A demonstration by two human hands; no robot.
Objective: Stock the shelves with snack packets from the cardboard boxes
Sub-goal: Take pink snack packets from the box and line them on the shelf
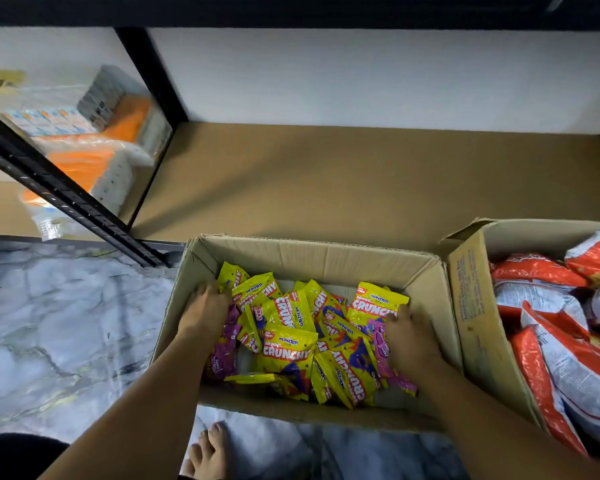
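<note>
An open cardboard box stands on the floor in front of a low brown shelf. Inside lies a heap of yellow snack packets mixed with a few purple ones. Both my hands are down in the box. My left hand rests on the left side of the heap, fingers curled into the packets. My right hand presses against the right side, fingers bent over the packets there. What each palm encloses is hidden.
A second open box full of red and white packets stands to the right, touching the first. A black shelf post slants at the left, with wrapped orange and white goods behind it. Marble floor and my bare foot lie below.
</note>
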